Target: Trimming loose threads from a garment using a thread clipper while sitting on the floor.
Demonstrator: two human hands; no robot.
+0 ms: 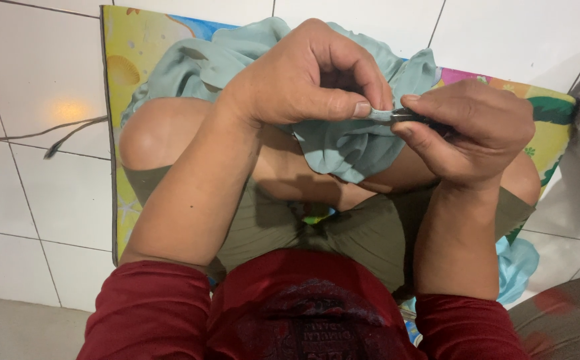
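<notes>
White tiled floor point(30, 200) at far left; a thin dark cord point(50, 137) runs across it toward the edge of a bright patterned play mat point(124, 47), yellow with shell and starfish prints.

Person seated on the mat, legs folded, left knee point(146, 133) bare and raised at the mat's left side. Olive shorts point(270, 227) below, dark red sleeves at the bottom of the view.

A pale teal cloth point(343, 147) lies bunched over the lap and legs, spilling back toward the upper part of the mat. 1 fold of it is lifted up between the 2 hands, at centre of view, above the lap.

Left hand point(303, 73): fingers curled in, thumb and forefinger pinching a small edge of the teal cloth at its right-hand tip. Grip closed tight on the fabric.

Right hand point(476, 133): clenched around a small dark metal tool point(406, 117), thumb on top, forefinger under. The tool's tip points left and meets the pinched cloth edge just beside the left thumb. What kind of tool it is cannot be told; most of it is hidden in the fist.

Right of the hands, the mat shows pink and green print. A second piece of light blue cloth point(520, 263) lies near the right thigh. More white tile at far right, with a blurred grey shape at the frame edge.
</notes>
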